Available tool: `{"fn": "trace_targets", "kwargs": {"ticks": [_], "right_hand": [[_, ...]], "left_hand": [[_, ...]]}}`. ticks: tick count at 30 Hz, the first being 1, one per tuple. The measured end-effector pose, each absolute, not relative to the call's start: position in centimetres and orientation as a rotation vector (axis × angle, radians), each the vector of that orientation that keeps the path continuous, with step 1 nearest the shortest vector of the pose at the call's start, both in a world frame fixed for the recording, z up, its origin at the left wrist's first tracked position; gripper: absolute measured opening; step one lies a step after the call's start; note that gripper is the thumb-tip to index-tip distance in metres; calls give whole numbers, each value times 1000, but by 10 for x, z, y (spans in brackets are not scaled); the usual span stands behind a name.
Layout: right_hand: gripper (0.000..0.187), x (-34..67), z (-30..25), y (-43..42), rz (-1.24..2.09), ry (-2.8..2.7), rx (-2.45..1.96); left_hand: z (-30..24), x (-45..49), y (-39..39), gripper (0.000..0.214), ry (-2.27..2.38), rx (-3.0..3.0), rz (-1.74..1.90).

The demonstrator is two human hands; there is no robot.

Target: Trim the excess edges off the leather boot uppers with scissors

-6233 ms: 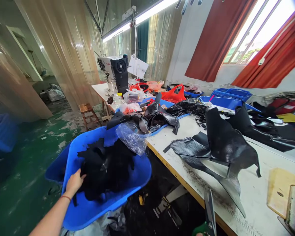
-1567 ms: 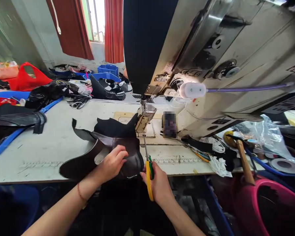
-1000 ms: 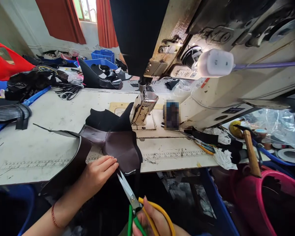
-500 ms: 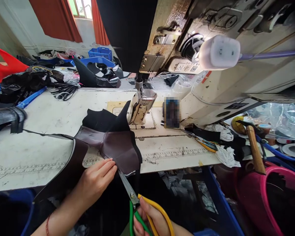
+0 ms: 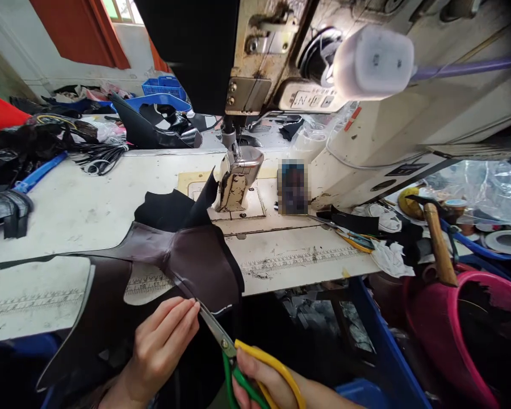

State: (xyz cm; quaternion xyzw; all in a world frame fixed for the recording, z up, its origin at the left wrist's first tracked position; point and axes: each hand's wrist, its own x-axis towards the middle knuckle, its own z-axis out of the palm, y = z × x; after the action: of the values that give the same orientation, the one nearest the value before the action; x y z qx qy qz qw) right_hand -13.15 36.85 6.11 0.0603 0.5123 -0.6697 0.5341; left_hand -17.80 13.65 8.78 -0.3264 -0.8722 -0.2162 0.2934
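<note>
A dark brown leather piece (image 5: 196,258) lies over the front edge of the white work table (image 5: 68,210), under the sewing machine's presser foot (image 5: 234,182). My left hand (image 5: 162,346) pinches the leather's lower edge, fingers pressed together. My right hand (image 5: 264,383), at the bottom of the view, grips scissors (image 5: 234,355) with yellow and green handles. The blades point up and left and meet the leather's edge beside my left fingertips.
The sewing machine body (image 5: 366,85) looms overhead with a white lamp (image 5: 372,62). Black leather pieces and blue trays (image 5: 162,102) crowd the far table. A pink bucket (image 5: 472,335), a wooden-handled tool (image 5: 438,244) and tape rolls sit at the right.
The view has dipped lower and closer. My left hand has slid down along the leather's edge, and the scissors' blades have moved into that edge.
</note>
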Motion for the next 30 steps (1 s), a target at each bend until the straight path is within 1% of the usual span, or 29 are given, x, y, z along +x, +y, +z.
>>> {"fn": "trace_targets", "kwargs": {"ticks": [4,13,17,24,30], "right_hand": [[73,-137,68,363,-1603,1175,178],[72,-153,71,364,-1541,1112,183],[72,-159,71,361,-1599,1048,159],[70,-171,70,362,-1535,927,183],[70,-181,70,358,-1486,897,219]], "left_hand": [[84,-174,133,41,-2320,-856,-660],[83,-182,137,24,-2285,-787,-859],[84,-184,133,25,-2274,-799,-968],[80,-184,124,28,-2358,-892,-1091],[85,-185,120,25,-2407,-919,-1161]]}}
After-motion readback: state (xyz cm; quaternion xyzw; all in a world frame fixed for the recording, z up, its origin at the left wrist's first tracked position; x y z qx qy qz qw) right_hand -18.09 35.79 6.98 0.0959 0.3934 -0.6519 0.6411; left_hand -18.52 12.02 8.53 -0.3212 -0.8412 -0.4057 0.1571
